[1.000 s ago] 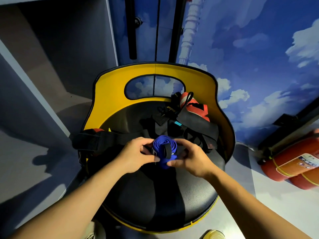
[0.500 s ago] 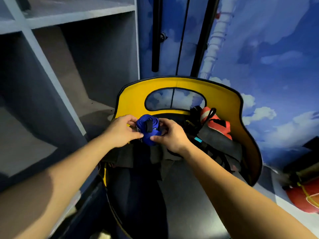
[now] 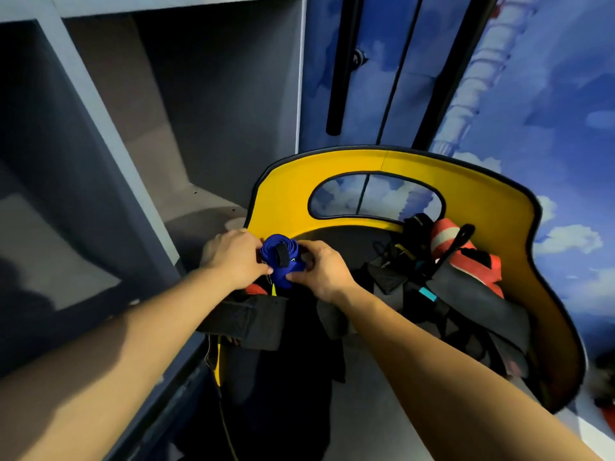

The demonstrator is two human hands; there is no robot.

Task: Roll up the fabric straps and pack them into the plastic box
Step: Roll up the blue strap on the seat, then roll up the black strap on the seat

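A rolled blue fabric strap (image 3: 281, 257) with a black band across it is pinched between my left hand (image 3: 233, 257) and my right hand (image 3: 321, 267). I hold it in the air over the left edge of a black round chair seat (image 3: 336, 237) with a yellow backrest (image 3: 432, 168). More straps lie on the seat: a heap of black ones (image 3: 392, 277) in the middle and an orange and white one (image 3: 462, 251) at the right. A wide black strap (image 3: 246, 321) hangs over the seat's left edge. No plastic box is in view.
Grey open shelf compartments (image 3: 186, 128) stand close at the left, their lower shelf board (image 3: 203, 207) just behind my left hand. A blue wall painted with clouds (image 3: 549, 111) is behind the chair, with black vertical bars (image 3: 339, 61) on it.
Both hands have carried the rolled blue strap up from the seat's centre and left, toward the shelves. My view has turned left, bringing the shelf compartments into sight.
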